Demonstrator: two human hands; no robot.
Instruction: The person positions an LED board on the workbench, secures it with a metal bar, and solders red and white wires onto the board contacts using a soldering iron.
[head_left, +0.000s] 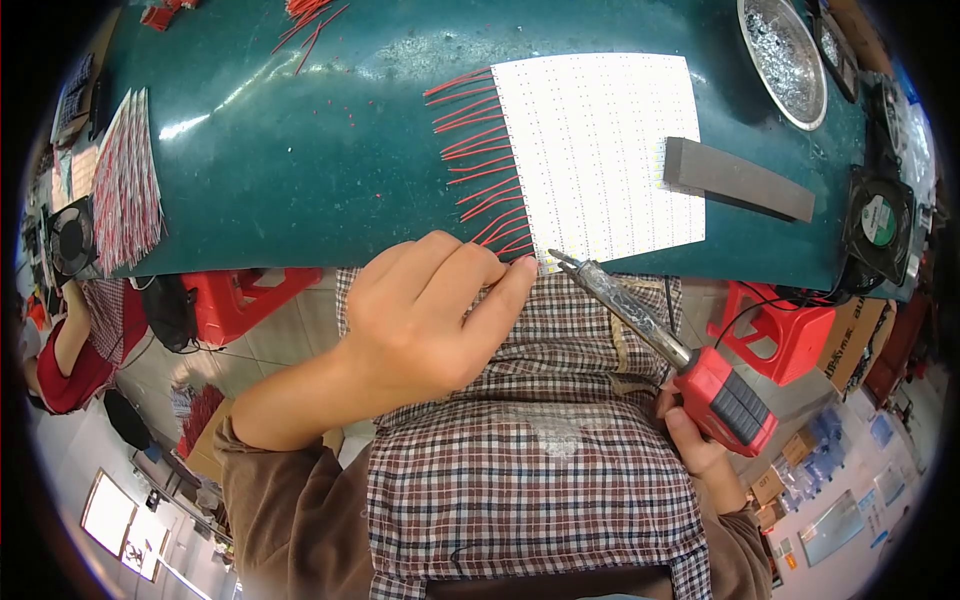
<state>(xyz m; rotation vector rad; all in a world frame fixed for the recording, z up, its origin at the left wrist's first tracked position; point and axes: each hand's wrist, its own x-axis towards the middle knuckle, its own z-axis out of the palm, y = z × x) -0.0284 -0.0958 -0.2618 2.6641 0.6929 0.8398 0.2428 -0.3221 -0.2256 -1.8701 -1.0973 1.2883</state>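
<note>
A white panel (600, 150) dotted with small marks in rows lies on the green table, and red wires (480, 142) stick out along its left edge. My left hand (430, 310) is at the panel's near left corner, thumb and forefinger pinched together at the end of a red wire. In my right hand (700, 450) is a soldering iron (725, 400) with a red and black handle. Its tip points at that same corner, close to my left fingertips; I cannot tell whether it touches the panel. A grey bar (745, 180) rests across the panel's right edge.
A metal bowl (785, 60) of silvery bits stands at the far right. A small black fan (880, 225) is at the right edge. Bundled red and white wires (130, 185) lie at left, more red wires (310, 20) at the back. Red stools (245, 300) stand below; another person sits at left.
</note>
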